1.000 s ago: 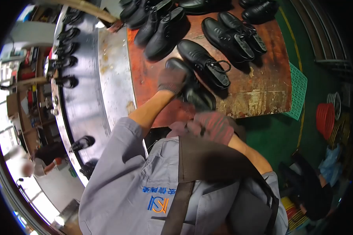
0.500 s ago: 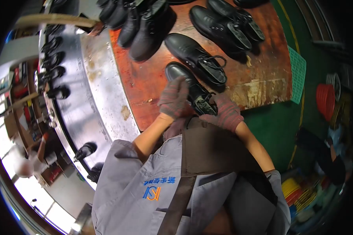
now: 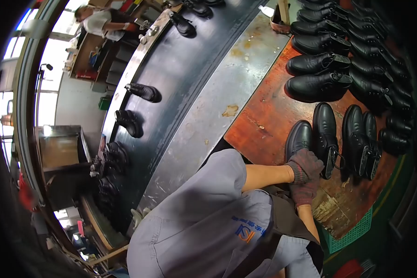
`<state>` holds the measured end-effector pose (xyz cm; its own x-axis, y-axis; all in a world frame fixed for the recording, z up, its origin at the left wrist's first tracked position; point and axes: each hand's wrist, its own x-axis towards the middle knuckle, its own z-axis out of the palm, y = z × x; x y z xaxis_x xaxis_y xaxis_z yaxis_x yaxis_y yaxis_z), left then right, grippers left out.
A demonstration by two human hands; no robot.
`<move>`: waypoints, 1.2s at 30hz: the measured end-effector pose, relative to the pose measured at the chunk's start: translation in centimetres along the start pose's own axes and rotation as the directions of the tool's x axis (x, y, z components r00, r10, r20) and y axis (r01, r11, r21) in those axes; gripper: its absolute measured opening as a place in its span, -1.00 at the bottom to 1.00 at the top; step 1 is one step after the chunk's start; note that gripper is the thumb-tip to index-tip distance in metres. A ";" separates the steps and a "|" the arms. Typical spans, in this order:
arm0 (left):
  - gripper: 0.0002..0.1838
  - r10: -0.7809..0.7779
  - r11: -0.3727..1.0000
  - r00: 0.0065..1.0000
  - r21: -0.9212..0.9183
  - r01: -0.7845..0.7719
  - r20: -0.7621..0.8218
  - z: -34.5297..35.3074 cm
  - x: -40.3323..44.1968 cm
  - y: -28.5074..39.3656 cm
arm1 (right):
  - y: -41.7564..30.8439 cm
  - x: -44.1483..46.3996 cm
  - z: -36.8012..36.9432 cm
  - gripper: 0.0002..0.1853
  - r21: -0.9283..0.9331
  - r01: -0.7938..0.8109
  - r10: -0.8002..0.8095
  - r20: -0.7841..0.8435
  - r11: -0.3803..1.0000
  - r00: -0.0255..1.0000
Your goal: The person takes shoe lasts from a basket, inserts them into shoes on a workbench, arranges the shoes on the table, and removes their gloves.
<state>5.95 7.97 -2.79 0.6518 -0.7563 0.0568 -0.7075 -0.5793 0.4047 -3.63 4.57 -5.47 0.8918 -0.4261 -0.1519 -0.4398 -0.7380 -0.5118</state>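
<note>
A black leather lace-up shoe [image 3: 299, 137] rests on the red-brown worktable, toe pointing away from me. My left hand [image 3: 306, 165], in a grey-and-red striped knit glove, is closed over the lacing area of this shoe. Close below it, my right hand [image 3: 305, 191], in a matching glove, is closed at the heel end. The gloves cover the shoe's opening and laces, so what the fingertips pinch is hidden. A second black shoe [image 3: 325, 134] stands right beside it, with a loose lace loop on its right side.
Several black shoes [image 3: 317, 88] fill the table's far side, and another pair [image 3: 355, 134] stands to the right. A metal ledge [image 3: 217, 125] borders a dark conveyor [image 3: 190, 60] carrying shoes. Across it is another person [image 3: 104, 25]. A green mesh mat [image 3: 352, 231] hangs at the table's near corner.
My view has swung left, showing more of the conveyor. My left hand has moved from the shoe's side back over its lacing, and both hands are now close together.
</note>
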 end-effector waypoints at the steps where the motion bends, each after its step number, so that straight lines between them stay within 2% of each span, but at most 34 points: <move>1: -0.92 -0.070 0.997 0.997 0.030 0.071 -0.021 -0.5 0.0 1.0 | 0.2 0.1 -0.3 -0.33 0.009 0.046 -0.046 -0.014 0.999 0.999; 2: -0.91 -0.054 0.997 0.981 0.066 0.043 0.184 -1.8 0.6 0.7 | -0.8 0.7 -1.8 -0.35 0.152 0.107 -0.108 0.000 0.983 0.994; 3: -0.89 -0.018 0.996 0.921 0.082 -0.015 0.388 -3.4 1.7 -0.5 | -2.0 1.5 -3.4 -0.37 0.284 0.145 -0.150 -0.002 0.948 0.989; 5: -0.84 0.075 0.996 0.920 0.011 -0.086 0.384 -2.9 1.8 -1.6 | -0.3 -0.3 -1.3 -0.48 0.135 0.122 -0.098 -0.171 0.983 0.980; 7: -0.78 0.117 0.986 0.903 -0.154 -0.057 0.412 -3.5 2.2 -2.4 | -0.2 -1.4 -3.8 -0.54 0.044 -0.061 0.060 0.021 0.997 0.998; 9: -0.69 0.158 0.918 0.932 -0.395 -0.017 0.326 -3.5 1.9 -3.6 | 1.0 -3.2 -7.0 -0.58 0.243 -0.094 0.082 0.058 0.965 0.995; 10: -0.68 0.209 0.930 0.924 -0.358 -0.086 0.321 -3.1 1.5 -3.2 | 1.1 -3.9 -8.0 -0.60 0.348 -0.090 0.068 0.075 0.933 0.995; 12: -0.63 0.278 0.946 0.913 -0.250 -0.207 0.298 -3.2 1.5 -3.6 | 1.9 -6.0 -8.8 -0.65 0.398 -0.140 0.146 0.015 0.907 0.989; 15: -0.58 0.318 0.894 0.633 0.000 -0.448 0.706 -5.0 4.5 -1.1 | 4.9 -9.2 -7.3 -0.70 0.436 -0.201 0.240 -0.035 0.877 0.970; 16: -0.56 0.218 0.874 0.446 0.029 -0.485 0.868 -5.3 6.2 0.4 | 5.9 -9.7 -6.1 -0.72 0.442 -0.230 0.281 -0.053 0.867 0.958; 19: -0.55 0.228 0.788 0.304 0.008 -0.616 0.925 -3.0 7.1 1.9 | 6.3 -9.6 -4.7 -0.72 0.581 -0.390 0.445 0.053 0.714 0.894; 20: -0.57 0.260 0.786 0.318 -0.009 -0.618 0.912 -2.9 7.1 2.1 | 5.3 -9.2 -5.3 -0.71 0.717 -0.404 0.479 0.111 0.568 0.871; 23: -0.60 0.424 0.794 0.463 -0.074 -0.603 0.779 -4.2 6.4 1.2 | 2.8 -7.2 -5.7 -0.72 0.825 -0.346 0.386 0.171 0.448 0.907; 25: -0.61 0.380 0.765 0.432 -0.017 -0.643 0.818 -4.6 6.4 1.4 | 2.3 -6.2 -4.2 -0.72 0.589 -0.212 0.260 0.003 0.780 0.966; 26: -0.61 0.355 0.752 0.421 0.013 -0.659 0.834 -4.9 6.3 1.5 | 2.1 -5.6 -3.9 -0.71 0.420 -0.137 0.174 -0.053 0.897 0.983; 27: -0.61 0.355 0.769 0.446 0.015 -0.639 0.822 -5.3 6.1 1.6 | 2.0 -5.1 -4.2 -0.70 0.301 -0.096 0.108 -0.022 0.949 0.994; 29: -0.62 0.347 0.806 0.499 0.020 -0.592 0.794 -6.1 5.6 1.8 | 1.9 -4.3 -5.1 -0.67 0.057 0.008 -0.012 0.072 0.998 0.997; 35: -0.59 0.260 0.852 0.541 0.074 -0.518 0.800 -3.9 5.6 0.2 | -0.1 -5.2 -7.6 -0.49 -0.059 -0.036 0.052 0.315 0.998 0.948; 36: -0.58 0.257 0.858 0.549 0.073 -0.508 0.795 -3.0 5.9 -0.4 | -0.8 -5.5 -7.9 -0.45 -0.029 -0.087 0.091 0.267 0.996 0.959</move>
<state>10.94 4.64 0.16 -0.0413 -0.8059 -0.5906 -0.9582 -0.1355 0.2519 -8.97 3.37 2.43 0.8437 -0.3366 -0.4182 -0.5183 -0.7134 -0.4715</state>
